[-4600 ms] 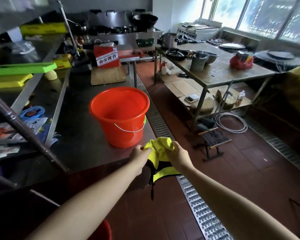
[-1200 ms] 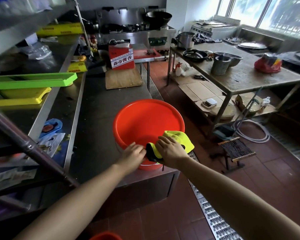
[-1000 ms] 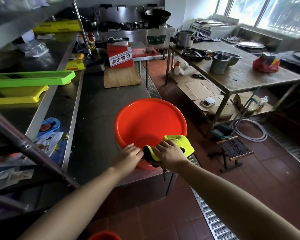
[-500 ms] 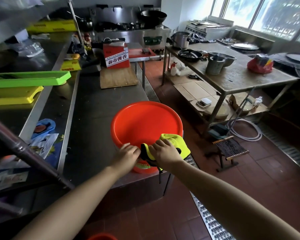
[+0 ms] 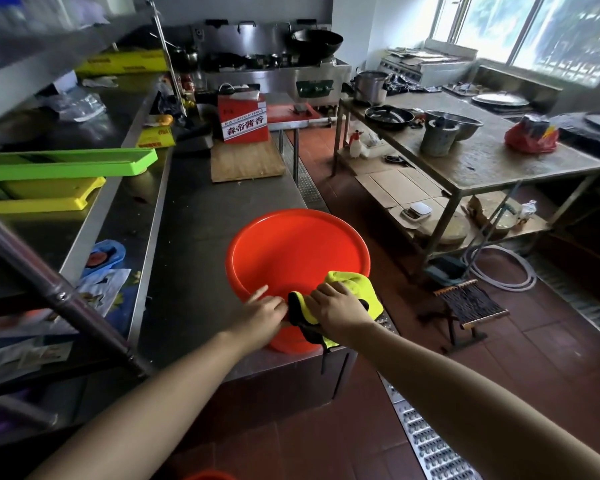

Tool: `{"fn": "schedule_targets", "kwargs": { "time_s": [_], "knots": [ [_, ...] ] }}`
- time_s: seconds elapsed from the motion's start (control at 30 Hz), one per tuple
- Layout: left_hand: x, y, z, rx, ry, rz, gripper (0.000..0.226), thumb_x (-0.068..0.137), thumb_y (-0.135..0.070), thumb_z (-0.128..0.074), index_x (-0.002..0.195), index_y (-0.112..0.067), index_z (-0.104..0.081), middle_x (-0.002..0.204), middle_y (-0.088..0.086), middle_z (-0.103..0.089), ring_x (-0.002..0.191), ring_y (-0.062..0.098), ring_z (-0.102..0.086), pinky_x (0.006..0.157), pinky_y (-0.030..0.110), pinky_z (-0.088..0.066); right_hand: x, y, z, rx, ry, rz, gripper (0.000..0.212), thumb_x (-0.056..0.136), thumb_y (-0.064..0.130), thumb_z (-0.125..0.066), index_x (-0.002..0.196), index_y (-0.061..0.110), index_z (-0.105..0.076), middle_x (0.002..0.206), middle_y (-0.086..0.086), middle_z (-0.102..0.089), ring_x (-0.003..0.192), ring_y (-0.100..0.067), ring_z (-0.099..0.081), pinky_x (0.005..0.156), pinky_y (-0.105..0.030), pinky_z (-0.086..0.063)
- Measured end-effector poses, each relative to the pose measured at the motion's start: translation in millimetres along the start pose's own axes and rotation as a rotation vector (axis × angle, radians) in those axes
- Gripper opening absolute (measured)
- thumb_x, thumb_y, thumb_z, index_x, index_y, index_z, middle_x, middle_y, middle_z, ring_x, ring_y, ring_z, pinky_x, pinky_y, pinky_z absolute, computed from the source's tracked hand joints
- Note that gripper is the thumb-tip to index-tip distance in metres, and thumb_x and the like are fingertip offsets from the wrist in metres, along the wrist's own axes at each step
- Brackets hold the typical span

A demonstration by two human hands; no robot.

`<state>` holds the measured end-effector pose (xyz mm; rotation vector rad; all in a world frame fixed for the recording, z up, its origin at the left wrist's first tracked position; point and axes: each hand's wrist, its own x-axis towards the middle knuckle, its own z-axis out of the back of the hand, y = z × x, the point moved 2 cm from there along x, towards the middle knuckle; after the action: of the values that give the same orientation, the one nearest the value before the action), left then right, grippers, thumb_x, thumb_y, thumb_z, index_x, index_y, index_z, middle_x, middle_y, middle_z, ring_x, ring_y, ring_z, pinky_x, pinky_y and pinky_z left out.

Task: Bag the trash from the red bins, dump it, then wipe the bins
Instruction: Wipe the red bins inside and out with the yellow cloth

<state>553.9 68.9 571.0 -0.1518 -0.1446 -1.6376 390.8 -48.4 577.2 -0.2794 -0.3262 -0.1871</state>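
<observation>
Far left: steel shelving (image 5: 94, 119) carries a green tray (image 5: 66, 164) stacked over a yellow tray (image 5: 45, 199); on the lower ledge lie printed packets (image 5: 101, 289). A dark pole (image 5: 59, 296) crosses the foreground diagonally.

Centre left: the steel bench (image 5: 201, 244) runs away from the viewer. At its far end a wooden board (image 5: 246, 162) lies flat, with a red carton bearing white characters (image 5: 245, 121) standing on the board's rear edge.

Centre: the red bin (image 5: 291, 251) stands upright on the near right corner of the bench, mouth open and facing the camera. The left hand (image 5: 262, 315) rests on the near rim; its index finger is extended along the rim, and the remaining fingers are curled against the outer wall. Whether they actually grasp the rim cannot be told. Just beside it, the right hand (image 5: 336, 304) has its fingers curled down on a yellow cloth (image 5: 355, 289), holding it against the near rim. The cloth drapes over the rim, part inside the bin and part outside; a black section (image 5: 300, 313) with a thin dangling strap hangs down the outer wall.

Right: a floor drain grate (image 5: 426, 441) runs beside the bench over red tiles. A small low stool (image 5: 470, 304) stands on the floor. A second steel bench (image 5: 482, 157) holds a metal bowl (image 5: 459, 121), a dark pan (image 5: 388, 116) and a red bag (image 5: 532, 135); a white hose (image 5: 499, 268) lies coiled near its legs.
</observation>
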Motion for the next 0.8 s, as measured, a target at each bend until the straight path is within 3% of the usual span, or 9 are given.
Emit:
{"fn": "schedule_targets", "kwargs": {
  "time_s": [0.13, 0.23, 0.33, 0.43, 0.53, 0.57, 0.7, 0.8],
  "knots": [
    [-20.7, 23.4, 9.2, 0.083, -0.101, -0.149, 0.021, 0.085, -0.031, -0.072, 0.099, -0.016, -0.073, 0.091, -0.003, -0.072, 0.087, 0.016, -0.068, 0.108, 0.052, -0.040, -16.9, -16.8, 1.0, 0.007, -0.009, 0.049, 0.056, 0.078, 0.062, -0.069, 0.110, 0.015, -0.069, 0.100, -0.001, -0.069, 0.098, -0.025, -0.065, 0.085, -0.038, -0.054],
    [-32.9, 60.2, 15.7, 0.109, -0.062, -0.054, 0.029, 0.080, -0.027, -0.078, 0.108, -0.018, -0.073, 0.107, -0.001, -0.073, 0.108, 0.020, -0.067, 0.110, 0.057, -0.035, -23.4, -33.7, 3.4, 0.035, 0.006, 0.036, 0.056, 0.081, 0.057, -0.063, 0.115, 0.013, -0.069, 0.112, -0.003, -0.070, 0.112, -0.027, -0.064, 0.092, -0.041, -0.053],
    [-26.4, 64.2, 22.4, 0.144, 0.016, 0.016, 0.039, 0.081, -0.031, -0.078, 0.115, -0.014, -0.072, 0.118, 0.003, -0.070, 0.119, 0.024, -0.062, 0.109, 0.062, -0.034, -7.1, -29.4, 8.7, 0.043, 0.028, 0.009, 0.051, 0.077, 0.055, -0.073, 0.107, 0.013, -0.070, 0.101, -0.002, -0.069, 0.100, -0.027, -0.066, 0.083, -0.039, -0.054],
    [-11.8, 33.1, 13.1, 0.162, 0.081, -0.103, 0.039, 0.086, -0.034, -0.072, 0.118, -0.012, -0.069, 0.116, 0.004, -0.069, 0.114, 0.021, -0.063, 0.112, 0.057, -0.033, 5.3, -17.6, 8.5, 0.042, 0.078, 0.038, 0.056, 0.072, 0.054, -0.078, 0.109, 0.013, -0.071, 0.099, -0.002, -0.070, 0.096, -0.027, -0.066, 0.080, -0.039, -0.054],
    [-1.1, 9.3, -1.9, 0.020, 0.116, 0.027, 0.034, 0.094, -0.014, -0.054, 0.126, -0.005, -0.061, 0.128, 0.012, -0.062, 0.124, 0.025, -0.055, 0.120, 0.044, -0.014, 6.0, -12.9, 5.1, 0.019, 0.105, 0.058, 0.061, 0.076, 0.060, -0.071, 0.116, 0.013, -0.070, 0.103, -0.001, -0.071, 0.100, -0.026, -0.065, 0.084, -0.039, -0.054],
    [-1.8, 7.6, -2.4, 0.001, 0.094, 0.044, 0.033, 0.094, -0.012, -0.053, 0.126, -0.005, -0.061, 0.127, 0.012, -0.063, 0.122, 0.024, -0.056, 0.120, 0.042, -0.014, 3.6, -15.4, 5.6, 0.015, 0.089, 0.069, 0.061, 0.075, 0.060, -0.073, 0.113, 0.013, -0.072, 0.101, 0.000, -0.072, 0.099, -0.025, -0.067, 0.083, -0.038, -0.055],
    [-17.2, 34.3, 8.9, -0.001, -0.071, -0.026, 0.032, 0.079, -0.013, -0.078, 0.111, -0.010, -0.072, 0.105, 0.006, -0.073, 0.105, 0.024, -0.068, 0.109, 0.053, -0.038, -10.9, -43.8, 7.6, -0.028, 0.023, 0.113, 0.050, 0.076, 0.053, -0.076, 0.107, 0.014, -0.074, 0.098, 0.001, -0.072, 0.101, -0.026, -0.069, 0.081, -0.038, -0.057],
    [-20.8, 65.2, 18.2, 0.041, 0.046, 0.087, 0.038, 0.093, -0.027, -0.064, 0.129, -0.016, -0.063, 0.135, 0.003, -0.061, 0.136, 0.024, -0.045, 0.118, 0.053, -0.023, -8.9, -48.6, 5.3, -0.066, 0.023, 0.116, 0.049, 0.078, 0.053, -0.075, 0.106, 0.012, -0.074, 0.099, 0.000, -0.071, 0.101, -0.026, -0.068, 0.081, -0.039, -0.056]
  ]
}}
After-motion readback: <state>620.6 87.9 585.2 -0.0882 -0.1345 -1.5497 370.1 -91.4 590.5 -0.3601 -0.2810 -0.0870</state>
